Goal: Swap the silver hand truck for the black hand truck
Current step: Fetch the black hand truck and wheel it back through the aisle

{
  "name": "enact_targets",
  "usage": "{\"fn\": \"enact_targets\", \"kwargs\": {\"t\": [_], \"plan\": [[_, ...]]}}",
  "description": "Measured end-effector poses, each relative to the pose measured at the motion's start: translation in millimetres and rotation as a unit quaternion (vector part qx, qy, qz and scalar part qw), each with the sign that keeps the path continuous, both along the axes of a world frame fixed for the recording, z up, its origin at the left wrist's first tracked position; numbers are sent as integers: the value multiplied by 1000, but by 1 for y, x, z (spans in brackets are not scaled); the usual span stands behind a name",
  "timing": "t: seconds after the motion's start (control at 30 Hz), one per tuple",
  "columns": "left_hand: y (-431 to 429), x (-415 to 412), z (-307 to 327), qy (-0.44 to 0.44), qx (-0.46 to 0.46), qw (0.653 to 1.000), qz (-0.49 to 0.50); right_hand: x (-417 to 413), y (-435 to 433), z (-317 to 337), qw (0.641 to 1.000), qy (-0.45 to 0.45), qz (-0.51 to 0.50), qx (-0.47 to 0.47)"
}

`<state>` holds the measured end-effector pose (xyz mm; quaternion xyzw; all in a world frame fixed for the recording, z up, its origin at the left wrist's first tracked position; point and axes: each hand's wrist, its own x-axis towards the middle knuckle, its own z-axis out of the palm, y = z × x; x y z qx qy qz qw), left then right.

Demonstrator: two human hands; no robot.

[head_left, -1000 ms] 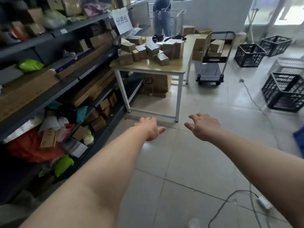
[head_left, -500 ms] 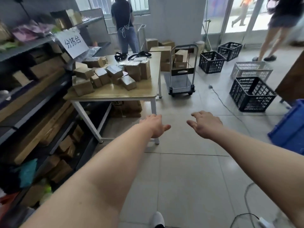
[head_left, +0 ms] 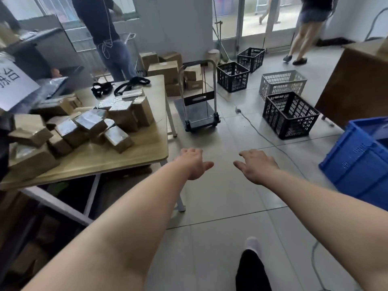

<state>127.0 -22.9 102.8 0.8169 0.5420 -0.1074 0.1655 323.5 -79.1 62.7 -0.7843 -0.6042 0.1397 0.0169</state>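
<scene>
Ahead of you, both hands reach out empty over the tiled floor: your left hand (head_left: 194,163) and right hand (head_left: 257,165) are spread open, each grip holding nothing. The silver-handled hand truck with a dark flat deck (head_left: 198,106) stands well apart beyond them, just beside the far corner of the wooden worktop (head_left: 130,152).

Both hands reach forward over the tiled floor (head_left: 220,206), palms down, fingers loosely spread and holding nothing: the left hand (head_left: 194,163) beside the desk (head_left: 134,152) corner, the right hand (head_left: 257,165) near it. Ahead, a silver hand truck (head_left: 198,101) stands upright by the desk's far end, with black crates (head_left: 290,115) to its right and a blue bin (head_left: 361,158) nearer.
</scene>
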Motion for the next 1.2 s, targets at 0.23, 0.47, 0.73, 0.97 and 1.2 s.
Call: {"fn": "enact_targets", "kwargs": {"t": [0.23,0.47,0.73,0.97,1.2], "plan": [[129,83,-6,34,3,999,23,95,125,-4,1000,17,6,11],[232,169,3,21,2,999,37,180,244,17,999,19,32,15],[345,217,-10,46,18,998,32,226,353,5,998,24,50,3],[499,239,-27,30,36,998,37,262,502,-4,998,19,56,21],[642,264,-19,18,33,998,47,280,642,4,998,36,54,24]]}}
